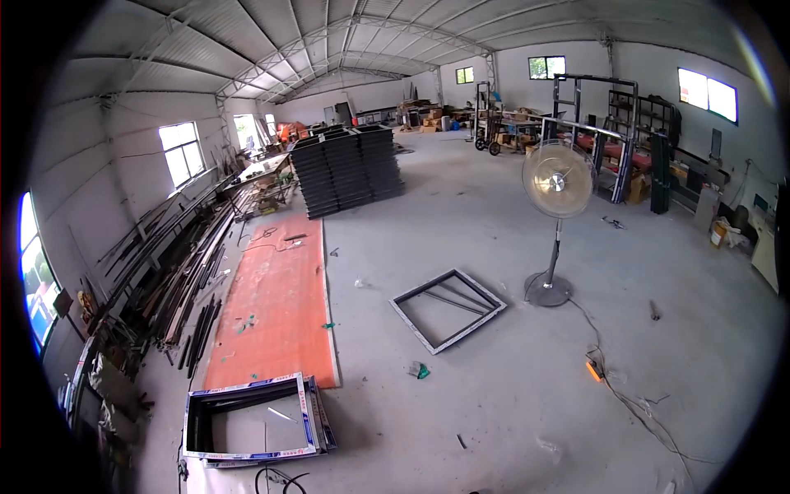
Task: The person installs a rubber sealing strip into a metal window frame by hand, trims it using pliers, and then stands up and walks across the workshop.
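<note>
Neither of my hands is in the head view. I look out over a large workshop hall with a concrete floor. A grey metal frame [447, 309] lies flat on the floor in the middle. A stack of dark window frames edged with white protective tape [252, 417] lies at the lower left. A pedestal fan [557, 183] stands right of the middle, its cable running across the floor.
A long orange mat [276, 309] lies on the left. Metal profiles [177, 272] are piled along the left wall. A tall stack of dark panels [347, 169] stands further back. Racks [605, 136] and shelves line the right wall. An orange plug box [593, 370] lies on the floor.
</note>
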Demonstrator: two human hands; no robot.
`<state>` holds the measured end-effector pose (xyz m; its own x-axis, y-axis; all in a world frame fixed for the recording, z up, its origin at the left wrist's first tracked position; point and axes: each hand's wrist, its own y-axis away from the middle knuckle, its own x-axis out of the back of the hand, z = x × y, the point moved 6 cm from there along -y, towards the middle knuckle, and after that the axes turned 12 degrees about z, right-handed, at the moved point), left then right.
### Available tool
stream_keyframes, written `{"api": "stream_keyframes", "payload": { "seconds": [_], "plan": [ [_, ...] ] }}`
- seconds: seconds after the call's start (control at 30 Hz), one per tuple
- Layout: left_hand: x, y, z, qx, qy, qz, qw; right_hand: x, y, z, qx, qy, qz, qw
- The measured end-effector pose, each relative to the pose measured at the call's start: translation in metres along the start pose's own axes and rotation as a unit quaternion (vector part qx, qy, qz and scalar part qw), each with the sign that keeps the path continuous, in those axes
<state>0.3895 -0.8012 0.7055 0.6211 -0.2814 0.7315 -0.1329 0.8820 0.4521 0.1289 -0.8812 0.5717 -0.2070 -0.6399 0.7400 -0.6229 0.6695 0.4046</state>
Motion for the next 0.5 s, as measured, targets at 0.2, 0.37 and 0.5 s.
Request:
{"api": "stream_keyframes", "payload": {
  "seconds": [0.2,0.37,0.5],
  "plan": [
    [0.021,-0.075,0.053,-0.009,0.011,0.001,1.0,0.069,0.017,0.171,-0.221,-0.026,0.015,0.975],
    [0.044,-0.12,0.065,0.006,0.028,0.017,0.999,0.056,0.017,0.237,-0.279,-0.049,0.001,0.959],
    [0.054,-0.158,0.082,-0.002,0.026,0.002,1.0,0.043,0.012,0.27,-0.312,-0.079,0.021,0.947]
  ]
}}
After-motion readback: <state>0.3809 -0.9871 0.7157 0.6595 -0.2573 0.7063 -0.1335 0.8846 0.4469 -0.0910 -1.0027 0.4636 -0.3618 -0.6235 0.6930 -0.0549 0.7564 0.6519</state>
